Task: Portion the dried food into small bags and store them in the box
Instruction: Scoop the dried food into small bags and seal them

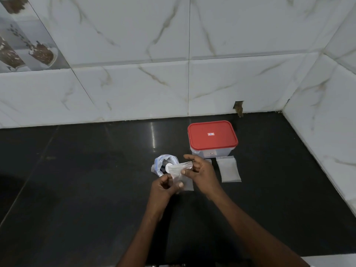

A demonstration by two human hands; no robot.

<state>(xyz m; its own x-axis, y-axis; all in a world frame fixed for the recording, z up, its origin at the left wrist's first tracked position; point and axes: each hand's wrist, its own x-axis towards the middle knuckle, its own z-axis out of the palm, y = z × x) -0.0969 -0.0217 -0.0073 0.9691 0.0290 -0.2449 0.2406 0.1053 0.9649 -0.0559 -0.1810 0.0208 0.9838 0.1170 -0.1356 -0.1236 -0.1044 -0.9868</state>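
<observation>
Both my hands hold one small clear bag [180, 171] above the black counter [77, 180]. My left hand [165, 186] pinches its lower left side, and my right hand [200, 173] pinches its top edge between thumb and fingers. Just behind it stands a larger open plastic bag [159, 164] with a rolled-down rim and a white scoop inside. A clear box with a red lid [212, 136] stands shut to the back right. A flat small bag [229, 169] lies in front of the box. Another small bag lies partly hidden under my hands.
White marble-patterned tiled walls [188, 83] close the counter at the back and on the right. A small hole in the tile [238, 107] sits at the back wall's base behind the box.
</observation>
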